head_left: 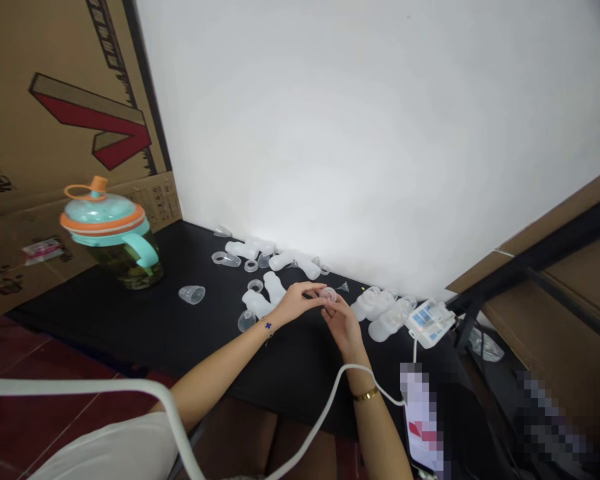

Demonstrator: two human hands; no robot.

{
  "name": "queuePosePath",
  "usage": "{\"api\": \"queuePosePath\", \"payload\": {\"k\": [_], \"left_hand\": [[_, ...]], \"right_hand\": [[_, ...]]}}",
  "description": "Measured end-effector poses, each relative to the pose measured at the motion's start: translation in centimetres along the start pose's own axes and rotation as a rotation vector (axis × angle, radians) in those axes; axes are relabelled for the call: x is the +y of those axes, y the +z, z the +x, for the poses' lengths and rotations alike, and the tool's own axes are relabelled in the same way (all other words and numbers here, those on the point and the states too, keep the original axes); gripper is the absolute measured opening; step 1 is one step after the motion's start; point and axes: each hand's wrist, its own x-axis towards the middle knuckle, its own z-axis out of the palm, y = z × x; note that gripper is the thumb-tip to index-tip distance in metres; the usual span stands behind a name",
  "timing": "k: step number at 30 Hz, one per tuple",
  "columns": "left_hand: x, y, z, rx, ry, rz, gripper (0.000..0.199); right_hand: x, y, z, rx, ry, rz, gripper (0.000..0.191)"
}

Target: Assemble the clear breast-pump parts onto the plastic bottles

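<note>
Between my two hands, above the black table [190,340], is a small translucent bottle ring [329,294]; whether something sits inside it is too small to tell. My left hand [300,300] pinches it from the left, fingers closed. From below and the right, my right hand [344,323] has its fingers closed on the same ring. Left of my hands lie white bottles [274,288], a loose ring [255,285] and a clear cap [247,321]. Several white bottles with clear tops [387,323] lie to the right. A small clear funnel-shaped piece [343,287] rests just behind my hands.
Along the white wall [355,133] lie more bottles [243,250] and rings. A clear cap [192,294] lies alone at left, near a big lidded jug [115,240]. At right are a white device [431,323], a phone [423,427] and a looping white cable [325,417].
</note>
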Motion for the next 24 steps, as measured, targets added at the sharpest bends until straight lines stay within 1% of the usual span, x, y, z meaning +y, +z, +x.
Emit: {"api": "queuePosePath", "payload": {"k": [4,8,15,24], "left_hand": [[-0.7,-0.2,0.5,-0.053,-0.145,-0.212,0.054],[-0.5,-0.2,0.5,-0.07,-0.236,-0.307,0.052],[0.7,-0.3,0.1,-0.075,-0.295,-0.404,0.05],[1.1,-0.5,0.0,-0.103,-0.306,-0.473,0.046]], "right_hand": [[0.0,0.0,0.0,0.008,-0.01,-0.016,0.027],[0.0,0.1,0.0,0.028,-0.014,-0.016,0.026],[-0.3,0.4,-0.3,0.016,-0.053,-0.043,0.025],[-0.5,0.6,-0.5,-0.013,-0.04,-0.079,0.028]]}}
